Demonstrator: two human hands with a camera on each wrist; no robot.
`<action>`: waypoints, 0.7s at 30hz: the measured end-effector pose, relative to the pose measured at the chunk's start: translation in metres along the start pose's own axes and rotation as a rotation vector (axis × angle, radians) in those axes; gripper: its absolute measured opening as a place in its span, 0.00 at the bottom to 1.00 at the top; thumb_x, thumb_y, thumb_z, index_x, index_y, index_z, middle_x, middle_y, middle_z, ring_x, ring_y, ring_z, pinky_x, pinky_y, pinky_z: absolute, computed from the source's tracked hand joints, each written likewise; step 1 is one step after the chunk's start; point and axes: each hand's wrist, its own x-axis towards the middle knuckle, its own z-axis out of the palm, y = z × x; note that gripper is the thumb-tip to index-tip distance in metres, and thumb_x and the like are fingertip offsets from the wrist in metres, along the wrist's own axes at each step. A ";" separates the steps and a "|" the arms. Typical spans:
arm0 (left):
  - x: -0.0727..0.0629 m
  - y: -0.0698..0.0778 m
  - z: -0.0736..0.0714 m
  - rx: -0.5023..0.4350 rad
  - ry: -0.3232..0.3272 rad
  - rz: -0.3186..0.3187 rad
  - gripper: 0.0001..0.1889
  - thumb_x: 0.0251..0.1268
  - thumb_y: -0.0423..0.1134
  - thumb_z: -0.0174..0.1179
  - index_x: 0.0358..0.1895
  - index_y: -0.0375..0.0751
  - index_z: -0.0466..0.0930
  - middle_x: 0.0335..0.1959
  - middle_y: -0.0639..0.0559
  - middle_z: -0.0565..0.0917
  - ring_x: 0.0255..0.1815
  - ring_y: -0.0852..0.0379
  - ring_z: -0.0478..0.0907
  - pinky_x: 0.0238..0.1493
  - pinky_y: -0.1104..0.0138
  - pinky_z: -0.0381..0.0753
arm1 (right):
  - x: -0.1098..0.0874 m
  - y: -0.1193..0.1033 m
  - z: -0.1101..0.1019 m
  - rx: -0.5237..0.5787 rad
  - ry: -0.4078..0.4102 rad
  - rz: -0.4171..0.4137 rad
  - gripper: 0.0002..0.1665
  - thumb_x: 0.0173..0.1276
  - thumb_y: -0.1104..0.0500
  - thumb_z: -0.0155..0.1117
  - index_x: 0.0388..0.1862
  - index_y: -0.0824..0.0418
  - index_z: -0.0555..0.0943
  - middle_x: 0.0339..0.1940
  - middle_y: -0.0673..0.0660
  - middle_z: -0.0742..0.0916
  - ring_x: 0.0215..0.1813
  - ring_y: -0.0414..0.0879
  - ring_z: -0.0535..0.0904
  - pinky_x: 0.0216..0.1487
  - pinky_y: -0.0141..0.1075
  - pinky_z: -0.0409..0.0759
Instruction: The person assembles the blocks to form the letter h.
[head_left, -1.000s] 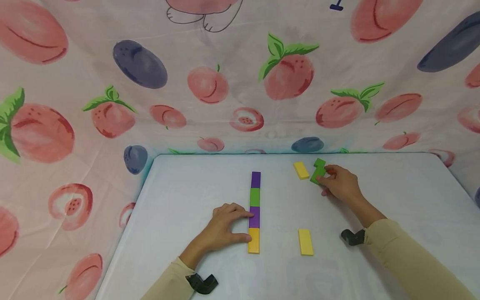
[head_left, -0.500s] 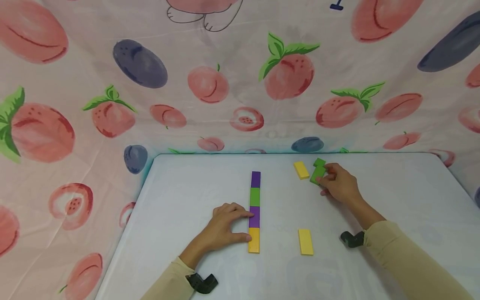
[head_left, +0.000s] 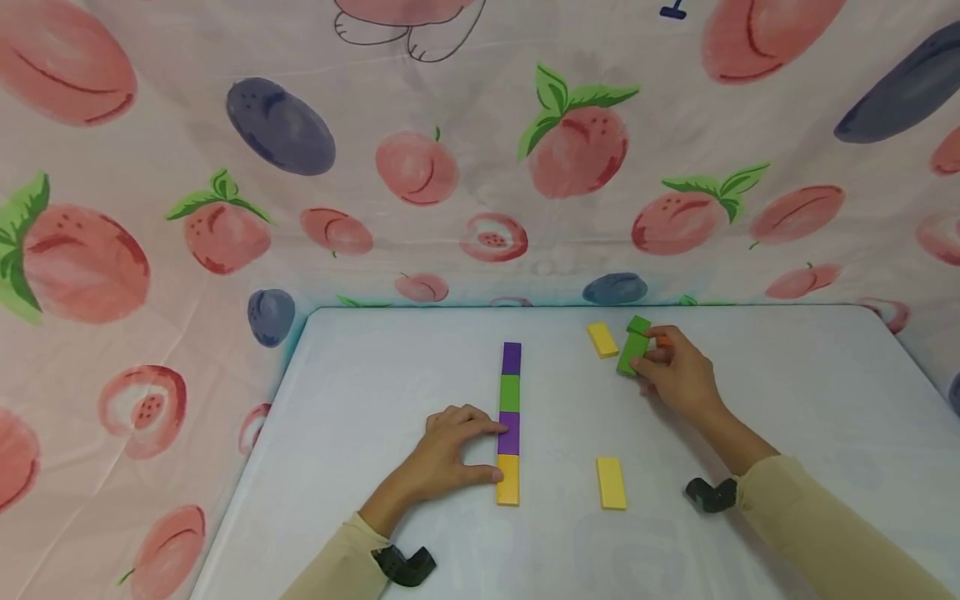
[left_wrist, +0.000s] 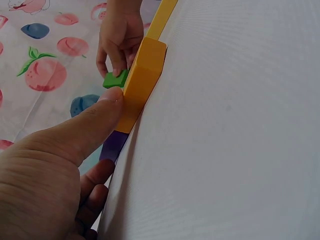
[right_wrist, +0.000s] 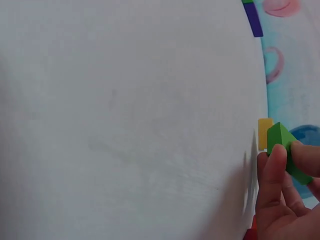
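A straight row of flat blocks runs up the white table: a yellow-orange block (head_left: 507, 492) nearest, then a purple block (head_left: 509, 435), a green block (head_left: 510, 393) and another purple block (head_left: 512, 358). My left hand (head_left: 450, 454) rests at the row's left side, thumb on the orange block and index fingertip on the near purple one. Farther right, my right hand (head_left: 682, 379) pinches a tilted green block (right_wrist: 281, 142) between thumb and fingers. A second green block (head_left: 639, 324) shows just behind it. Part of an orange thing (head_left: 663, 341) peeks out beside the right fingers.
A yellow block (head_left: 602, 340) lies left of the right hand, near the far edge. Another yellow block (head_left: 611, 483) lies right of the row. A red thing (right_wrist: 251, 231) shows low in the right wrist view. Fruit-print cloth (head_left: 420, 250) hangs behind the table (head_left: 360, 367).
My right hand has shifted slightly and tipped the green block more upright; an orange patch now shows beside its fingers. My left hand and the row have stayed put.
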 end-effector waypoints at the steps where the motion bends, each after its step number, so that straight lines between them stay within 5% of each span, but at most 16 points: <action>1: 0.000 0.000 0.000 0.001 0.001 0.002 0.30 0.54 0.59 0.75 0.63 0.64 0.81 0.53 0.64 0.78 0.59 0.61 0.70 0.64 0.50 0.60 | -0.002 -0.001 -0.001 0.013 -0.008 0.006 0.33 0.70 0.59 0.69 0.70 0.60 0.69 0.57 0.72 0.84 0.30 0.46 0.88 0.31 0.35 0.85; 10: 0.000 0.000 0.000 -0.004 -0.003 -0.002 0.31 0.54 0.59 0.75 0.63 0.64 0.81 0.53 0.65 0.78 0.59 0.61 0.70 0.64 0.50 0.59 | -0.019 -0.008 0.000 0.036 -0.160 0.104 0.32 0.70 0.51 0.70 0.69 0.55 0.71 0.57 0.66 0.85 0.52 0.53 0.85 0.46 0.32 0.83; 21: 0.000 0.000 0.000 -0.006 -0.005 -0.007 0.31 0.53 0.58 0.76 0.63 0.64 0.81 0.53 0.65 0.78 0.59 0.61 0.70 0.66 0.50 0.59 | -0.041 -0.011 0.009 0.032 -0.277 0.126 0.31 0.67 0.47 0.73 0.65 0.53 0.74 0.53 0.60 0.87 0.46 0.46 0.85 0.48 0.37 0.84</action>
